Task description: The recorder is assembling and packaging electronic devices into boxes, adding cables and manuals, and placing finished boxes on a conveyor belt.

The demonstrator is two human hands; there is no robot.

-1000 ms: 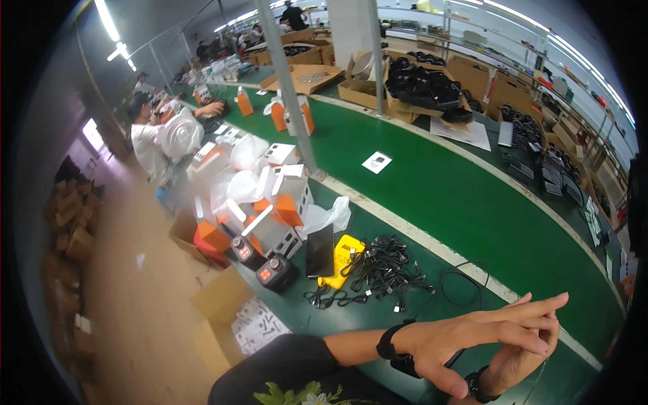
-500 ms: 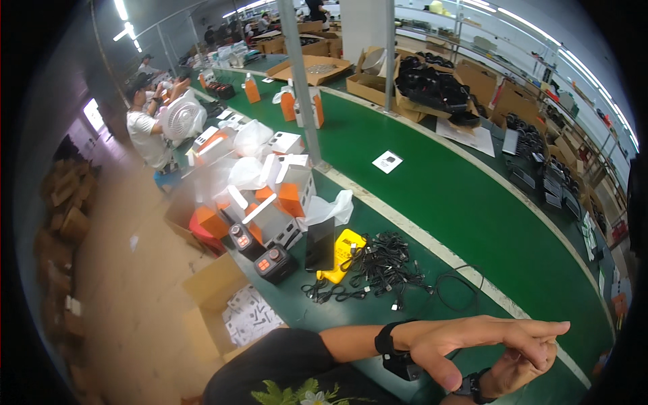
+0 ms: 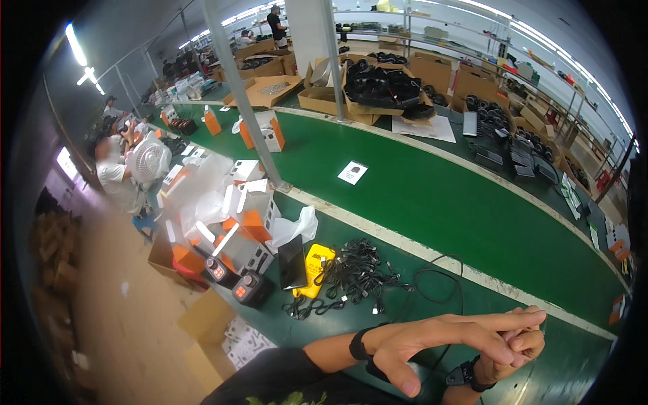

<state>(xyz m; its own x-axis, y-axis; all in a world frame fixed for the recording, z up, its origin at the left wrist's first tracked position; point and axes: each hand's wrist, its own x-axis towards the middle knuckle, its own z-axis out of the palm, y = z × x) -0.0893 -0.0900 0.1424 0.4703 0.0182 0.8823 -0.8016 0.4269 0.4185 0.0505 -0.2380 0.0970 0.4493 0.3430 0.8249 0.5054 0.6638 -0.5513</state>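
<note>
Hands meet at the lower right of the view, above the near edge of the green tabletop point(image 3: 432, 202): the left hand point(image 3: 439, 341) lies flat and open, fingers stretched out toward the right and thumb hanging down, laid across the right hand point(image 3: 516, 344), whose fingers curl loosely up against the left fingertips. Neither hand has hold of any object; they touch only each other. Each wrist wears a black band, the left wristband point(image 3: 358, 344) and the right wristband point(image 3: 469, 374). Nearest to the hands is a tangled heap of black cables point(image 3: 354, 273), lying on the tabletop up and to the left of the left hand, apart from it, with one loose black cable loop point(image 3: 439, 290) trailing between the heap and the hands. Just left of the heap lies a flat yellow packet point(image 3: 317, 266), and against it leans a dark rectangular panel point(image 3: 292, 262). Farther left stand two small black boxy devices with orange fronts point(image 3: 251, 289), beside a cluster of white-and-orange cartons point(image 3: 250, 216) and a crumpled clear plastic bag point(image 3: 293, 229). A white sheet of paper point(image 3: 352, 173) lies alone farther out on the green surface. Beyond it sit open brown cardboard boxes point(image 3: 378, 91) filled with black items.
</note>
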